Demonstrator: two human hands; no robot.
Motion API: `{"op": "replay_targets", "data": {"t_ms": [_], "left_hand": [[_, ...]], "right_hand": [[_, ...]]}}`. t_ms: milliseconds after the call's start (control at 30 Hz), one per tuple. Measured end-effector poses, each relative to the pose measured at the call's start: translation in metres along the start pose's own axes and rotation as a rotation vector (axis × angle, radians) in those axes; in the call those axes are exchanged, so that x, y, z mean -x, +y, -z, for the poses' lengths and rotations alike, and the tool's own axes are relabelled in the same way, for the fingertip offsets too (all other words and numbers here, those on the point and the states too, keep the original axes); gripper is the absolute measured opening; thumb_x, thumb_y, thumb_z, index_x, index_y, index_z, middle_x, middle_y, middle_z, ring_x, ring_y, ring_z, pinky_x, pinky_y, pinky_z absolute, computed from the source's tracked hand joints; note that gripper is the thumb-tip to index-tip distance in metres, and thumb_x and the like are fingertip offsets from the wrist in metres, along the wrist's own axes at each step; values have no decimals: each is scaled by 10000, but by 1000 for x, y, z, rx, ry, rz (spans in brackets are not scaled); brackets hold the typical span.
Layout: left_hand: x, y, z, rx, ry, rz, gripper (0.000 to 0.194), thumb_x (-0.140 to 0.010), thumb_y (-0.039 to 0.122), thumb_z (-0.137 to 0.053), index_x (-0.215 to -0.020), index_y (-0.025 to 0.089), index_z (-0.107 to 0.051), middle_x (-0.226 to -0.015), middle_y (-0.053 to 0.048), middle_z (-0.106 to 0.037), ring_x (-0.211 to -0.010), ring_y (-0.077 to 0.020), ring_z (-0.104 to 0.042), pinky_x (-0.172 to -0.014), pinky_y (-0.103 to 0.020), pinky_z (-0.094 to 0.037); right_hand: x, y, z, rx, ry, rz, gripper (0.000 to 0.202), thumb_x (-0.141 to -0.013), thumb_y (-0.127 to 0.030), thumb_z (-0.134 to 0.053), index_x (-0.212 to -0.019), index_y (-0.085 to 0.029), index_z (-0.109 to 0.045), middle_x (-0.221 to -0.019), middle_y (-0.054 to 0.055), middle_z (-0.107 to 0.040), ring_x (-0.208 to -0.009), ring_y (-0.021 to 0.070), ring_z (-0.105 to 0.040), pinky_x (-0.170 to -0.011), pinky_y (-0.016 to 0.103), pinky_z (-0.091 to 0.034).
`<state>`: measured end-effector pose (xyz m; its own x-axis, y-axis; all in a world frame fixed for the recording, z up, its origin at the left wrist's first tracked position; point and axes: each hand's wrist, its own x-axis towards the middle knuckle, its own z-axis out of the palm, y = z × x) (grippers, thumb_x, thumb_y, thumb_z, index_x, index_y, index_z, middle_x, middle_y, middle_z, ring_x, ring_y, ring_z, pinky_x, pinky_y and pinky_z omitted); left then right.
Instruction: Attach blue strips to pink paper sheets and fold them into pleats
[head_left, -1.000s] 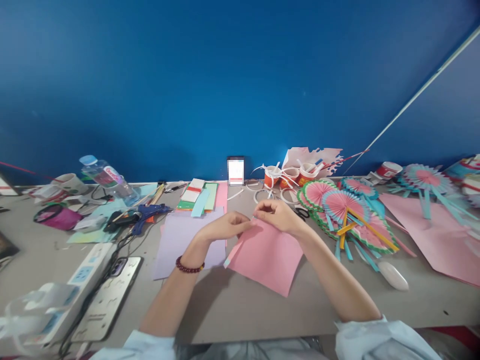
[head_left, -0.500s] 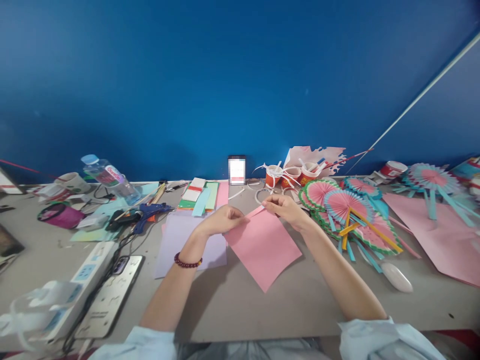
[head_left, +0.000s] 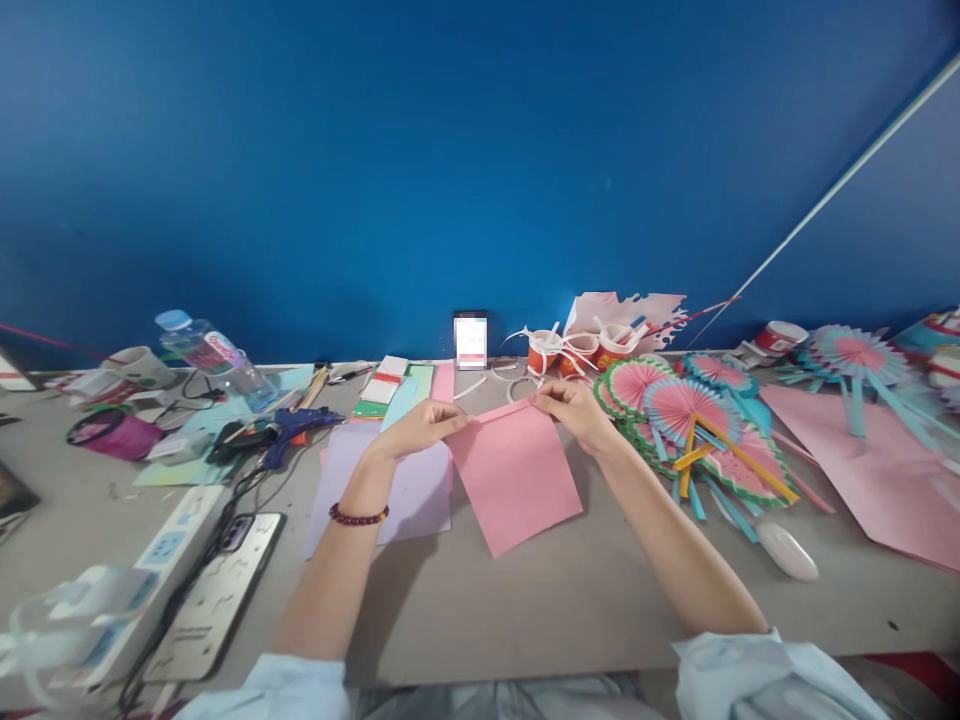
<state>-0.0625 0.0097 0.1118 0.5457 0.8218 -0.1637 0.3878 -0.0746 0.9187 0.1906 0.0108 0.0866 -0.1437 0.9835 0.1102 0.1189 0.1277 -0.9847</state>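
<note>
A square sheet of pink paper [head_left: 517,475] hangs between my hands over the table, with a narrow strip folded along its top edge. My left hand [head_left: 424,425] pinches the top left corner, fingers closed. At the top right corner my right hand [head_left: 574,412] grips the folded edge between thumb and fingers. The lower corner of the sheet points toward me. Behind my left wrist, a lilac sheet of paper [head_left: 420,490] lies flat, partly covered by my arm. Pleated paper fans [head_left: 690,405] lie just right of my right hand.
A phone [head_left: 470,342] stands upright against the blue wall. Paper cups [head_left: 541,352] sit behind my right hand. On the left are a glue gun [head_left: 289,430], a water bottle [head_left: 217,355], a power strip [head_left: 161,560] and a flat-lying phone [head_left: 214,600]. A white computer mouse [head_left: 787,550] rests at right.
My left hand has moved left and slightly up, my right hand slightly right. The pink sheet has turned so its top edge is nearly level and its lower corner sits further left.
</note>
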Motion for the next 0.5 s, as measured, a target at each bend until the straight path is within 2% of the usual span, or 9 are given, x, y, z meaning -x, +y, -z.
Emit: {"op": "replay_targets", "data": {"t_ms": [100, 167, 300, 500], "left_hand": [[-3, -4, 0, 8, 30, 28, 359, -774, 493, -575, -728, 145, -651, -677, -2, -574, -608, -101, -453, -547, -216, -331], [-5, -6, -2, -4, 77, 31, 359, -756, 493, -593, -724, 142, -665, -677, -5, -592, -609, -103, -472, -556, -217, -350], [-8, -6, -7, -67, 183, 40, 388, -728, 515, -615, -662, 136, -658, -578, 22, -517, -533, -85, -402, -504, -215, -309], [-7, -4, -8, -108, 199, 33, 419, -720, 545, -612, -638, 136, -654, -516, 37, -452, -491, -80, -341, -452, -220, -244]], "right_hand": [[-2, 3, 2, -18, 22, -14, 326, -663, -465, -700, -654, -153, -607, -571, -44, -471, -542, 82, -388, -521, 229, -307], [-3, 5, 3, -14, 28, -14, 323, -668, -459, -693, -643, -151, -601, -574, -38, -484, -546, 85, -406, -525, 227, -321], [-4, 7, 2, 10, 41, 11, 319, -676, -452, -676, -617, -155, -576, -563, -38, -482, -541, 87, -418, -524, 224, -341], [-6, 13, 2, 98, 64, 13, 291, -686, -438, -650, -633, -158, -589, -562, -31, -495, -535, 94, -436, -502, 221, -362]]}}
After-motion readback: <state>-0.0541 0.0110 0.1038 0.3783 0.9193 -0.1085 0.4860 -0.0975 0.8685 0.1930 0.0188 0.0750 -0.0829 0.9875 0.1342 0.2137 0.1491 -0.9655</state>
